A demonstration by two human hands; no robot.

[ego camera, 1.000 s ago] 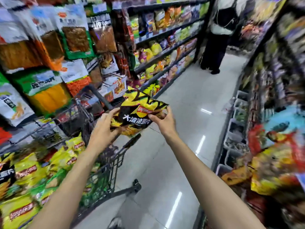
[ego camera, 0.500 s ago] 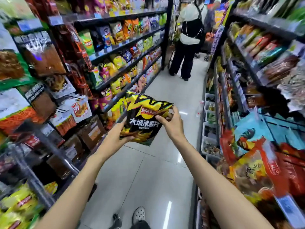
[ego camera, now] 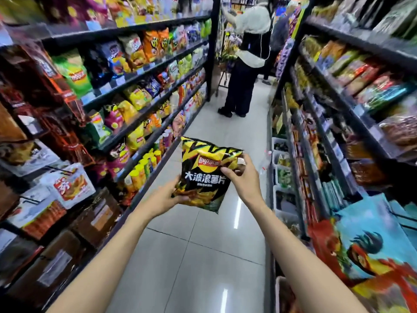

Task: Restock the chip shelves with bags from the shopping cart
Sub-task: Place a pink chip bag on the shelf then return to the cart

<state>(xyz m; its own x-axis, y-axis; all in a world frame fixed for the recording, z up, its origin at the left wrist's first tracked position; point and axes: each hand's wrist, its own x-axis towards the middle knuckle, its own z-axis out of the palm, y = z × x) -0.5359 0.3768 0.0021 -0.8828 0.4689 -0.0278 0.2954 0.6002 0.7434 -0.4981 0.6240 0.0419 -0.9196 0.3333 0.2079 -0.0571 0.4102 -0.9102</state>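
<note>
- We are gripping the bag with both hands: left hand at its bottom corner, right hand at its side.
- We are holding it over open floor, between chip shelves and a person ahead.

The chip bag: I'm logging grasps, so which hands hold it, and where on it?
Both hands hold the black-and-yellow chip bag: the left hand grips its lower left edge, the right hand pinches its upper right edge.
</note>
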